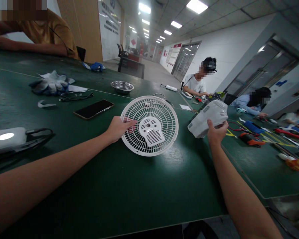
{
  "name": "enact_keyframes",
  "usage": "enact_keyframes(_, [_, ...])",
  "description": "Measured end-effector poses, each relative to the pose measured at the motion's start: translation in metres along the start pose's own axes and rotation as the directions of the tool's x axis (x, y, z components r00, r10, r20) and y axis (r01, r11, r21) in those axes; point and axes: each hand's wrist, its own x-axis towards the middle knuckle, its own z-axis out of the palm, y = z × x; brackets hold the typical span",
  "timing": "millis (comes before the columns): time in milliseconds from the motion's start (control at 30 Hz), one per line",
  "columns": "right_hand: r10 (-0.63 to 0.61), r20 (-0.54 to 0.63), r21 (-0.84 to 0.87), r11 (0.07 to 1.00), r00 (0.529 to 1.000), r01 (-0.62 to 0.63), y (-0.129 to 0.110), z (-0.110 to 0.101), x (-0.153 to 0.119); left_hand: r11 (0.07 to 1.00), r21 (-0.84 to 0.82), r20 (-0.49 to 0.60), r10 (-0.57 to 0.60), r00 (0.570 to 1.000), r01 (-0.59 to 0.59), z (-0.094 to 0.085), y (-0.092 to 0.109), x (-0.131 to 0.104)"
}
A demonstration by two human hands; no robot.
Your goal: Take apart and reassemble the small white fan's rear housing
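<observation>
My left hand (pixel 119 127) grips the left rim of a round white fan grille (pixel 149 131), its thumb lying over the bars. The grille is tilted toward me, and its solid hub with slots and small holes faces up. Over to the right, my right hand (pixel 216 131) is closed around a white plastic fan housing (pixel 209 116) with vent slots at its upper end. Its fingers are partly hidden behind the housing. The two parts are apart from each other. A thin cable loop (pixel 159 95) shows behind the grille's upper edge.
Left of the grille lie a phone (pixel 94 109), glasses (pixel 76 96), gloves (pixel 51 83) and a white device with a cable (pixel 8 137). A metal bowl (pixel 122 87) stands behind. Rightward are an orange-black tool (pixel 251 140) and other tools. Several people sit around the green table (pixel 139 192).
</observation>
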Motion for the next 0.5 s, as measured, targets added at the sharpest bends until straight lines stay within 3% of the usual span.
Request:
enact_keyframes(100, [-0.046,-0.015,0.020,0.999,0.999,0.046,-0.0050,-0.0020,-0.0003,1.000,-0.005,-0.016,-0.010,1.000,0.010,0.0007,0.0012,-0.0013])
enact_keyframes(500, [-0.044,0.030,0.294,0.955,0.999,0.033,0.0030,0.0030,0.0051,0.999,0.035,-0.018,-0.036,0.999,0.037,0.0005,0.0026,0.0005])
